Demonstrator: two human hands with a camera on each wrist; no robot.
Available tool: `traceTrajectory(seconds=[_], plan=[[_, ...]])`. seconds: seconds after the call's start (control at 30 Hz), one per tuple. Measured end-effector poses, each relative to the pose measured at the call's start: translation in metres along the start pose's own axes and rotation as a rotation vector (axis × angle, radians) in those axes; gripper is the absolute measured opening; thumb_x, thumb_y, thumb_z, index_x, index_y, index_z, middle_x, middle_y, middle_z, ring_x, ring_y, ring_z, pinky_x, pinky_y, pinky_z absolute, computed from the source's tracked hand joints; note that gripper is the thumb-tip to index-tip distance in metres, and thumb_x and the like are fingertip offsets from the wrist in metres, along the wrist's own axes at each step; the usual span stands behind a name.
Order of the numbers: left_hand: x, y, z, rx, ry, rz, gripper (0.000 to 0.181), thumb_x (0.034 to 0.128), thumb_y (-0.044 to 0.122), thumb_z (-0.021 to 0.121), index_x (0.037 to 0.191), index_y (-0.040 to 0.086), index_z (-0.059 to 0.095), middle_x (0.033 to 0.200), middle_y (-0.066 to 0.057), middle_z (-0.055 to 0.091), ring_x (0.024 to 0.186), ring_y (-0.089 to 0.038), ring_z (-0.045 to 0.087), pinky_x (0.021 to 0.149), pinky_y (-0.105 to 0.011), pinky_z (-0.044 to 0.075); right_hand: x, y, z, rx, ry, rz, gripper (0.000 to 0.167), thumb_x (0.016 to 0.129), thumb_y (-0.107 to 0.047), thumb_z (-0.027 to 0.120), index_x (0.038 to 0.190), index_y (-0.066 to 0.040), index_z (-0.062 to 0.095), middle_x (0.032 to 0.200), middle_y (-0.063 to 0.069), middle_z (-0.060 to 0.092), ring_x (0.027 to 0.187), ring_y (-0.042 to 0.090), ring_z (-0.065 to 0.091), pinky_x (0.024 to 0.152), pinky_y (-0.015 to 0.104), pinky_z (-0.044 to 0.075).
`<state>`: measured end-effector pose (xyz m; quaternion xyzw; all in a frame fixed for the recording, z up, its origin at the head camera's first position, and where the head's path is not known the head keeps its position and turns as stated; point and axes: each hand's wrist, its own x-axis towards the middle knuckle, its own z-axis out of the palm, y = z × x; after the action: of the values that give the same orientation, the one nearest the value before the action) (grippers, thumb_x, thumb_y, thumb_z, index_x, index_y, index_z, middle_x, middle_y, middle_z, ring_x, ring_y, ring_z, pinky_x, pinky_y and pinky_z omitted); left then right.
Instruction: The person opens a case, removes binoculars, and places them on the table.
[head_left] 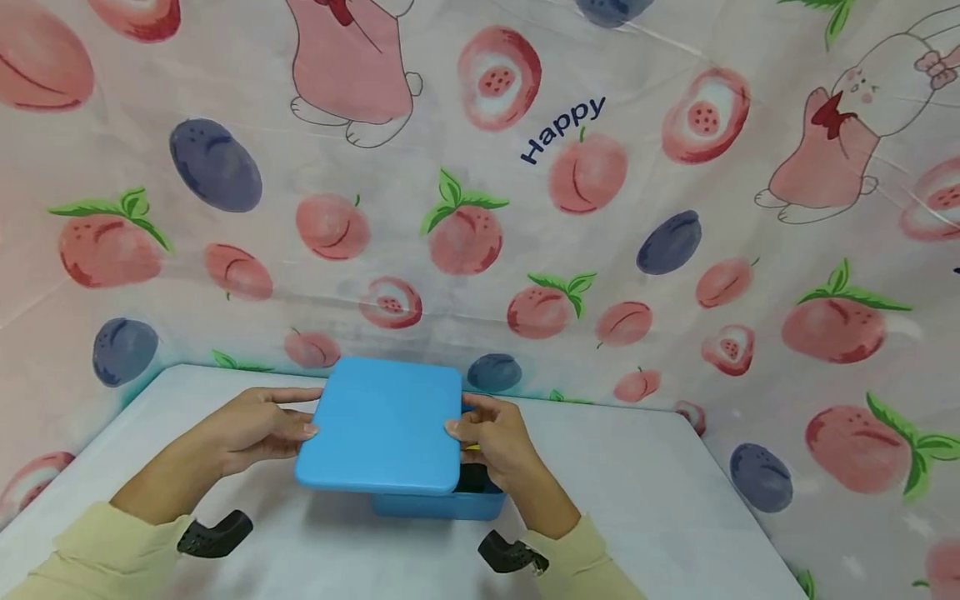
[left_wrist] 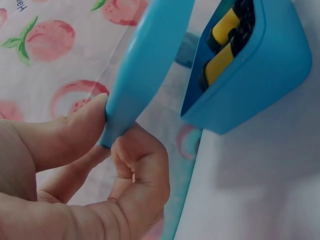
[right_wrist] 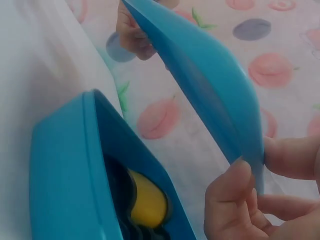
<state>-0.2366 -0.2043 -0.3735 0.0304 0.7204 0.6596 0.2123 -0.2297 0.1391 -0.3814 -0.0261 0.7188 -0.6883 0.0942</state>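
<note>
Between both hands a flat blue lid (head_left: 382, 425) is held up, tilted, above a blue box (head_left: 438, 506). My left hand (head_left: 258, 429) pinches the lid's left edge, thumb on top and fingers below. On the opposite edge, my right hand (head_left: 491, 437) pinches it with thumb and fingers. The lid is apart from the box, which sits on the table beneath it, shifted a little right. Inside the box are black-and-yellow objects (left_wrist: 220, 65); the right wrist view shows a yellow part (right_wrist: 148, 200) with black around it. Their kind cannot be told, as the lid and box walls hide much.
A white table (head_left: 637, 500) lies under the box. Behind it hangs a cloth (head_left: 420, 233) printed with peaches, plums and rabbits, meeting the table's back edge. Black wrist-worn devices (head_left: 215, 534) sit at both sleeves.
</note>
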Motion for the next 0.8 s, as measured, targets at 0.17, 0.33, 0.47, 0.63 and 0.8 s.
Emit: traceTrajectory(seconds=[0.17, 0.33, 0.47, 0.63, 0.8], plan=[[-0.005, -0.003, -0.016, -0.002, -0.013, -0.004, 0.082, 0.0955, 0.003, 0.071, 0.163, -0.003, 0.024, 0.132, -0.010, 0.066, 0.098, -0.011, 0.071, 0.083, -0.033, 0.061, 0.001, -0.001, 0.013, 0.018, -0.014, -0.010, 0.058, 0.096, -0.006, 0.072, 0.149, 0.003, 0.052, 0.089, 0.001, 0.060, 0.072, 0.013, 0.061, 0.064, 0.026, 0.057], [-0.009, -0.003, -0.032, -0.038, -0.029, 0.000, 0.079, 0.0959, 0.002, 0.070, 0.163, 0.000, 0.029, 0.125, -0.005, 0.067, 0.100, -0.012, 0.073, 0.087, -0.034, 0.062, 0.003, -0.006, 0.024, 0.043, -0.039, -0.031, 0.060, 0.095, -0.006, 0.072, 0.151, 0.002, 0.051, 0.086, 0.001, 0.059, 0.070, 0.015, 0.055, 0.063, 0.025, 0.054], [-0.013, -0.007, -0.044, -0.062, -0.048, 0.006, 0.072, 0.0955, 0.002, 0.071, 0.160, 0.009, 0.041, 0.119, 0.001, 0.069, 0.102, -0.012, 0.074, 0.089, -0.035, 0.062, 0.003, -0.009, 0.035, 0.039, -0.044, -0.038, 0.059, 0.095, -0.005, 0.073, 0.150, 0.001, 0.052, 0.086, 0.001, 0.060, 0.070, 0.014, 0.058, 0.063, 0.024, 0.056], [-0.019, -0.013, -0.057, -0.094, -0.076, 0.007, 0.055, 0.0972, 0.000, 0.068, 0.146, 0.024, 0.060, 0.117, 0.003, 0.070, 0.104, -0.012, 0.072, 0.089, -0.036, 0.062, 0.003, -0.009, 0.048, 0.045, -0.027, -0.024, 0.058, 0.094, -0.006, 0.075, 0.148, -0.001, 0.055, 0.087, 0.002, 0.060, 0.071, 0.013, 0.062, 0.062, 0.024, 0.057], [-0.023, -0.016, -0.068, -0.111, -0.106, 0.007, 0.046, 0.0992, 0.000, 0.064, 0.129, 0.035, 0.070, 0.116, 0.005, 0.070, 0.103, -0.012, 0.074, 0.089, -0.036, 0.063, 0.004, -0.009, 0.059, 0.061, -0.010, -0.012, 0.055, 0.094, -0.007, 0.077, 0.146, -0.002, 0.058, 0.086, 0.002, 0.060, 0.070, 0.014, 0.065, 0.061, 0.024, 0.058]])
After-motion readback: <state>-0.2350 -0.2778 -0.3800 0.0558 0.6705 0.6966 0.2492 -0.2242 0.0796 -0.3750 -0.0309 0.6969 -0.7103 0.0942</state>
